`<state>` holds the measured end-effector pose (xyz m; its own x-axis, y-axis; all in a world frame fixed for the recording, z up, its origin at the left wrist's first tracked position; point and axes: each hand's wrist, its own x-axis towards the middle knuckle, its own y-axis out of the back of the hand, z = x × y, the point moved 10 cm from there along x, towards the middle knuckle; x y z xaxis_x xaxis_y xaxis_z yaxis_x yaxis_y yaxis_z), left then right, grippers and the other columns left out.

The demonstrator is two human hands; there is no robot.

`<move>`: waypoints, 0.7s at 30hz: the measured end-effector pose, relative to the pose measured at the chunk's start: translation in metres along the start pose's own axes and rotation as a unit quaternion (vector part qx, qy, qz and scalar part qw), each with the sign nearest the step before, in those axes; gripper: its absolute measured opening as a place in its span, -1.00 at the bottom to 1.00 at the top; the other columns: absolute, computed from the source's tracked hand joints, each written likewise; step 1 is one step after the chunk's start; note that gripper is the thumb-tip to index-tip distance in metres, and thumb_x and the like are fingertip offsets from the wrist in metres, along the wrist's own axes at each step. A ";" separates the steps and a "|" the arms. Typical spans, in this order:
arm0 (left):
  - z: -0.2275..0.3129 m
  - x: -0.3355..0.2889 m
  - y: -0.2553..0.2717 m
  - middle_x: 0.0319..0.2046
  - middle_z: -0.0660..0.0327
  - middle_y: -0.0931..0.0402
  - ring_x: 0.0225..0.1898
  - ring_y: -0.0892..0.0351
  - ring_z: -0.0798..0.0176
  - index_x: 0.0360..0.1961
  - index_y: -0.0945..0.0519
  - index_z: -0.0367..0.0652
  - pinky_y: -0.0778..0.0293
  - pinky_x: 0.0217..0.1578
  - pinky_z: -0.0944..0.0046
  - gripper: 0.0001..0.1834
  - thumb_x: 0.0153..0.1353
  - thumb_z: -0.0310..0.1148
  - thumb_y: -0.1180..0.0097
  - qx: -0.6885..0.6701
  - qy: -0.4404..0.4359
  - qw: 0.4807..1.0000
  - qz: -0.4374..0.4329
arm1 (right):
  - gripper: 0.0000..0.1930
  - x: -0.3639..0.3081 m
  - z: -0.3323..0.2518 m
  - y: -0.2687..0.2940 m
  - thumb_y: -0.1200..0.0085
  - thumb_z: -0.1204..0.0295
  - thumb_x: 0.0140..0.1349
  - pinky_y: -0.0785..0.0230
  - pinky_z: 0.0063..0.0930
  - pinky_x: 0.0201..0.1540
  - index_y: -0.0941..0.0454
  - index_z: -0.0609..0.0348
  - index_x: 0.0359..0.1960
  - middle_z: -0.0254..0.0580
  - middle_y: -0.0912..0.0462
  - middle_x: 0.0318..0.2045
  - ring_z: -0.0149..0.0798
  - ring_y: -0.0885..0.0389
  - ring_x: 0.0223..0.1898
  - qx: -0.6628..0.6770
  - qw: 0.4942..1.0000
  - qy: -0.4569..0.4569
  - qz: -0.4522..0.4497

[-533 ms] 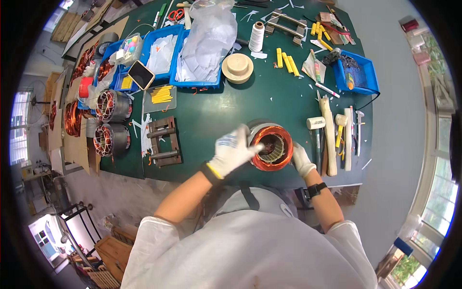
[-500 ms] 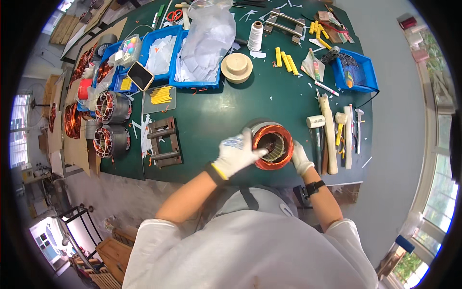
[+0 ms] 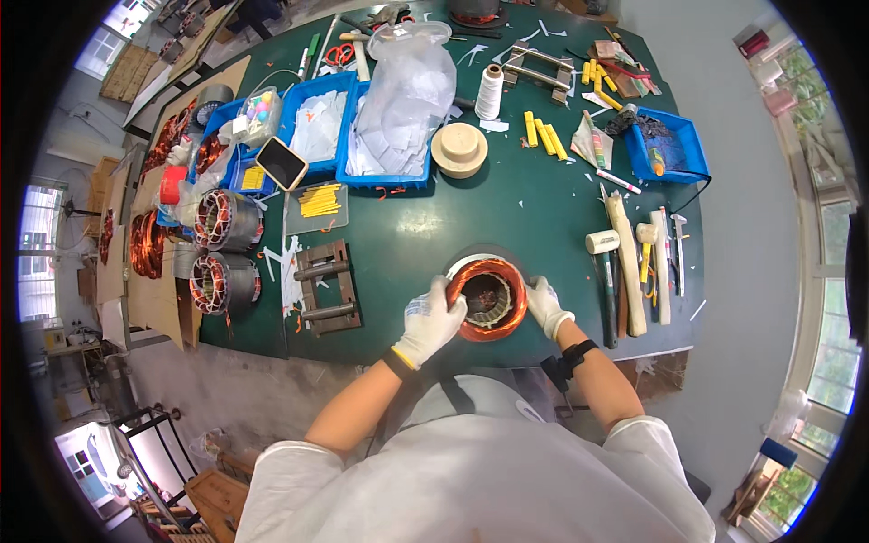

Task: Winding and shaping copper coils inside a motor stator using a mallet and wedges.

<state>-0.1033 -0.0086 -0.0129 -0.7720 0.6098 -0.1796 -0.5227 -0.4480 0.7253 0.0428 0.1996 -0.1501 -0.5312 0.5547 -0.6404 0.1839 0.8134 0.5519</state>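
Note:
A motor stator [image 3: 496, 332] with a thick orange copper winding ring stands on the green table in front of me, its open bore facing up. White lining strips show inside the bore. My left hand [image 3: 429, 322], in a white knit glove, grips the ring's left side, thumb against the copper. On the opposite side my right hand [image 3: 547, 308], gloved the same way, curls against the stator's outer wall; some of its fingertips are hidden behind the stator. Left of these is a brown metal frame with two bars [image 3: 326, 288].
Mallets [image 3: 602, 242], wooden sticks [image 3: 623, 262] and a caliper [image 3: 680, 253] lie to the right. Blue bins [image 3: 387, 181] with paper slips, a beige round block [image 3: 459, 150] and a thread spool [image 3: 490, 93] stand farther back. Two laced stators [image 3: 226, 282] sit at left.
My left hand has moved from over the ring's inner edge to its outer left side, thumb now on the copper. My right hand stays at the right side. The whole view has shifted slightly.

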 end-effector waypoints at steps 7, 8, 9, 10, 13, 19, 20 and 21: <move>-0.013 0.012 0.027 -0.34 -0.02 -0.64 -0.29 -0.65 -0.10 -0.06 -0.49 -0.18 -0.56 -0.24 0.02 -0.56 0.16 -0.09 -0.13 0.032 -0.010 0.998 0.049 | -0.28 -0.004 0.001 -0.031 0.00 0.00 0.20 -0.26 -0.32 0.19 -0.35 0.46 0.17 0.24 -0.52 0.06 0.02 -0.46 0.16 0.090 0.986 -0.017 -0.138; -0.015 0.019 0.023 -0.29 -0.04 -0.63 -0.25 -0.65 -0.11 -0.02 -0.50 -0.17 -0.55 -0.20 0.02 -0.52 0.15 -0.06 -0.15 0.024 -0.002 1.000 0.009 | -0.32 -0.006 -0.006 -0.026 -0.01 0.02 0.19 -0.31 -0.33 0.12 -0.41 0.44 0.13 0.21 -0.58 -0.01 0.00 -0.52 0.10 0.003 0.988 -0.022 -0.151; -0.012 0.025 0.024 -0.27 -0.02 -0.64 -0.21 -0.65 -0.09 -0.02 -0.50 -0.16 -0.55 -0.17 0.05 -0.50 0.15 -0.03 -0.16 0.005 -0.013 1.000 -0.007 | -0.41 -0.010 -0.023 -0.012 -0.02 0.10 0.20 -0.32 -0.32 0.13 -0.45 0.40 0.09 0.19 -0.59 -0.03 -0.02 -0.53 0.09 -0.016 0.993 0.007 -0.116; -0.010 0.030 0.025 -0.25 -0.01 -0.64 -0.18 -0.65 -0.07 -0.01 -0.50 -0.16 -0.54 -0.14 0.07 -0.47 0.14 0.00 -0.17 -0.035 -0.028 0.999 -0.029 | -0.51 -0.016 -0.055 0.013 -0.02 0.24 0.22 -0.30 -0.29 0.16 -0.45 0.37 0.09 0.17 -0.58 0.00 -0.01 -0.51 0.10 -0.013 0.996 0.082 -0.032; -0.029 0.033 0.040 -0.13 -0.02 -0.60 -0.07 -0.62 0.01 0.06 -0.47 -0.19 -0.51 -0.06 0.18 -0.42 0.18 0.02 -0.16 -0.114 0.010 0.993 -0.018 | -0.51 -0.081 -0.156 0.056 -0.13 0.35 0.15 -0.25 -0.17 0.21 -0.42 0.34 0.10 0.17 -0.52 0.02 0.10 -0.47 0.08 0.032 0.933 0.332 0.134; -0.130 -0.017 0.089 -0.03 -0.04 -0.51 0.08 -0.45 -0.11 0.01 -0.49 -0.16 -0.37 0.07 0.00 -0.57 0.20 -0.13 -0.13 0.029 0.082 0.983 0.163 | -0.16 -0.164 -0.248 -0.038 -0.33 -0.04 -0.22 0.17 0.42 0.26 -0.40 -0.18 0.23 0.11 -0.21 0.28 0.40 -0.03 0.30 -0.381 0.767 0.516 -0.017; -0.145 -0.030 0.093 0.13 -0.06 -0.38 0.23 -0.27 -0.12 0.06 -0.48 -0.11 -0.20 0.20 -0.04 -0.47 0.12 -0.05 -0.16 0.116 0.075 0.976 0.169 | -0.16 -0.161 -0.249 -0.040 -0.32 -0.04 -0.21 0.19 0.46 0.25 -0.39 -0.19 0.23 0.11 -0.21 0.29 0.41 -0.02 0.30 -0.395 0.773 0.496 0.001; -0.160 -0.041 0.093 0.24 -0.08 -0.24 0.28 -0.16 -0.18 0.15 -0.44 -0.06 -0.06 0.26 -0.14 -0.36 0.08 0.01 -0.16 0.218 0.071 0.960 0.158 | -0.16 -0.163 -0.251 -0.044 -0.32 -0.04 -0.21 0.19 0.46 0.25 -0.39 -0.19 0.23 0.11 -0.21 0.29 0.41 -0.02 0.30 -0.392 0.772 0.501 0.016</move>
<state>-0.1782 -0.1797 -0.0444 -0.9250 0.3788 0.0286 -0.0771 -0.2609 0.9623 -0.0862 0.0295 0.0641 -0.9818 -0.1600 -0.1021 -0.1375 0.2285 0.9638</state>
